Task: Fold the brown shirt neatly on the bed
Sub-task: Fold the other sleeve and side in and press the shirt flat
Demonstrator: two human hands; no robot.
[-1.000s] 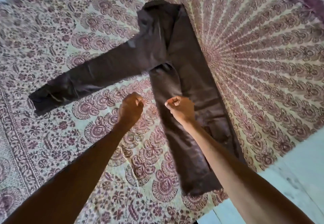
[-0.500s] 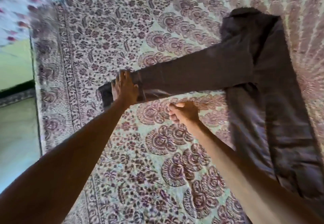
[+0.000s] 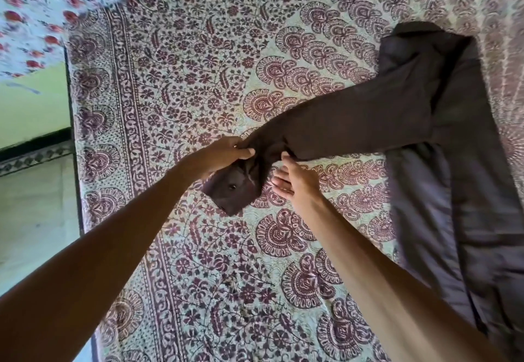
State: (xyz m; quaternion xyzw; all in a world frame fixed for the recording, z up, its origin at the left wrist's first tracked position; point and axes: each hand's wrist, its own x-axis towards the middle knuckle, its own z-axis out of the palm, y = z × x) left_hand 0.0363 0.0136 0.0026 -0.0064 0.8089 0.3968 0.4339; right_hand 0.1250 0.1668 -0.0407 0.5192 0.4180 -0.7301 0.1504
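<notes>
The brown shirt (image 3: 442,140) lies on the patterned bedspread (image 3: 175,83), its body folded lengthwise into a long strip down the right side. One sleeve stretches out to the left. My left hand (image 3: 224,153) pinches that sleeve just above the cuff and holds it lifted, so the cuff end (image 3: 234,188) hangs bent downward. My right hand (image 3: 295,178) is beside the sleeve with its fingers spread, fingertips touching the sleeve's underside edge. The shirt's lower part runs out of view at the right.
The bed's left edge (image 3: 72,134) runs down the left of the view, with floor and a green wall beyond. A floral cloth (image 3: 42,7) lies at the top left corner. Bedspread stretches bare between my arms and around the sleeve.
The left hand, which lay flat on the sleeve end, now pinches and lifts it, drawing the cuff inward to the right. The right hand has opened from a fist.
</notes>
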